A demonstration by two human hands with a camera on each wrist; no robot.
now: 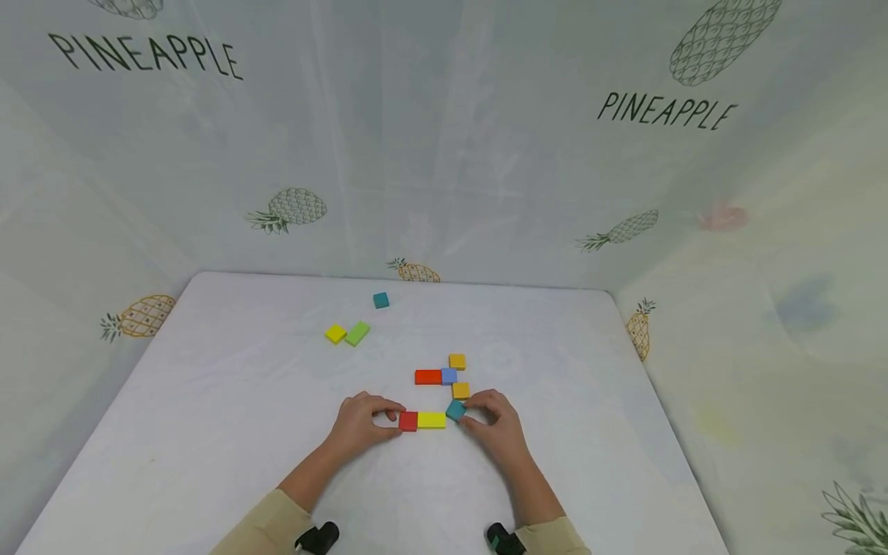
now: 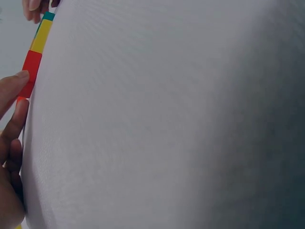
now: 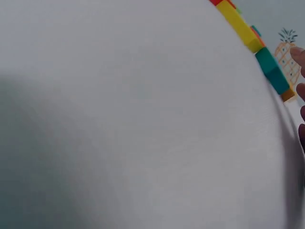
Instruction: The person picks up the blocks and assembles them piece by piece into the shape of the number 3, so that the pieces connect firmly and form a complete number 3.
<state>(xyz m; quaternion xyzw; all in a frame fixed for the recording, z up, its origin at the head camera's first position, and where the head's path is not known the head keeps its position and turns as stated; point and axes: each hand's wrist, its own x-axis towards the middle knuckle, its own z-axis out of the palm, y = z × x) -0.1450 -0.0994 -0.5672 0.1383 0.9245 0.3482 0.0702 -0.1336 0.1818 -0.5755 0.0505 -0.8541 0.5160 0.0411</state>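
My left hand (image 1: 362,422) pinches the small red block (image 1: 408,421) by its left end with thumb and index finger. Against that block's right side lies a yellow block (image 1: 432,420). A teal block (image 1: 455,410) sits turned at an angle by the yellow one's right end. My right hand (image 1: 496,425) is just right of the teal block, thumb and index finger spread. In the right wrist view a gap shows between the fingers (image 3: 299,55) and the teal block (image 3: 272,71). Behind the teal block is an orange-yellow block (image 1: 461,391).
Farther back, a long red block (image 1: 428,377) touches a blue block (image 1: 449,376), with another orange-yellow block (image 1: 457,361) behind. Toward the back left lie a yellow block (image 1: 336,334), a green block (image 1: 358,334) and a second teal block (image 1: 381,301) on the white table (image 1: 243,432).
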